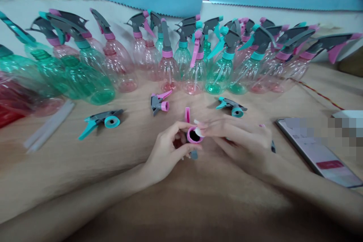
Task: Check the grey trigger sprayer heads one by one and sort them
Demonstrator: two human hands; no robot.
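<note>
My left hand is closed around a spray trigger head, its pink collar turned up so the dark opening shows. The pink trigger points away from me. At the collar's right rim are the fingertips of my right hand, pinched together and slightly blurred. Something small and white shows there; I cannot tell whether it is a loose piece or a fingernail. Just beyond my hands lie a pink-and-grey trigger head and a teal-and-grey trigger head. Another teal trigger head lies to the left.
Behind stand several pink and green spray bottles, most with trigger heads on. A few open-necked bottles are at the left, near clear plastic tubes. On the right lies a phone; a thin twisted cord runs behind it.
</note>
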